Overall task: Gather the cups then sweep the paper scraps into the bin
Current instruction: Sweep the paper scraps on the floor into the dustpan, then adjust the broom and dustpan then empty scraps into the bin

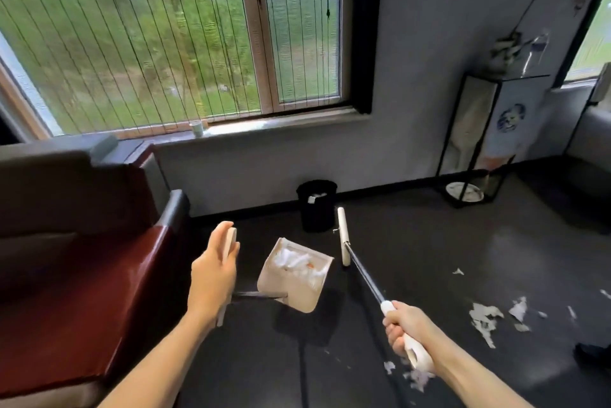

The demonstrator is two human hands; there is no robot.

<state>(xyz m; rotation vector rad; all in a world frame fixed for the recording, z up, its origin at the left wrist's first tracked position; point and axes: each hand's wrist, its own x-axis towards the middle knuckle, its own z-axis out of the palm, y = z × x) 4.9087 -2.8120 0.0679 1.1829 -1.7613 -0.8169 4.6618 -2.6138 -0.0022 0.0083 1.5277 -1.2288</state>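
Because the dustpan carries scraps, the left hand holds it with the mouth tilted up, apparently clear of the floor and just short of the bin. The fingers are curled round its upright handle. The right hand grips the broom by its white end, fingers fully closed on it. The broom head sits just right of the bin, probably to keep the tipping path free. Loose scraps lie well right of the bin, nearer the person. Judged step: emptying the dustpan into the bin. Another sweep is then required.
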